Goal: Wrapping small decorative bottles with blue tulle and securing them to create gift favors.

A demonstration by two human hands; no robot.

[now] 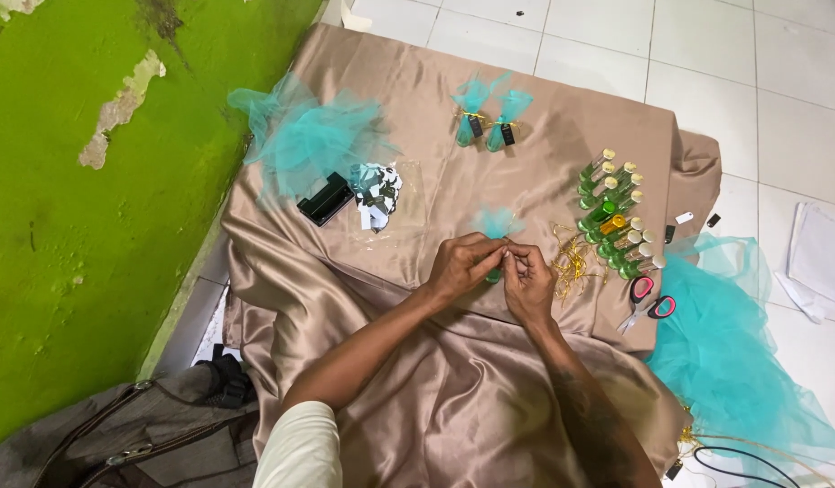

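Left hand [462, 267], right hand [528, 282], pinching teal tulle bundle [496, 226] between them

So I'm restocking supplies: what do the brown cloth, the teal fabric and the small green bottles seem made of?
Brown cloth: satin-like, with glossy highlights along soft folds. Teal fabric: probably tulle netting, sheer and puffy. Small green bottles: clear glass or plastic, cannot tell which; they look see-through with pale caps.

Colours before me: a turquoise net-wrapped little bottle [496, 226] between my left hand [460, 265] and right hand [528, 282]; shiny bronze satin cloth [435, 380]; small green glass bottles with cream caps [616, 212]; gold wire ties [575, 262]; pink-and-black-handled scissors [648, 303]; peeling lime-green wall [83, 226]; white floor tiles [751, 72].
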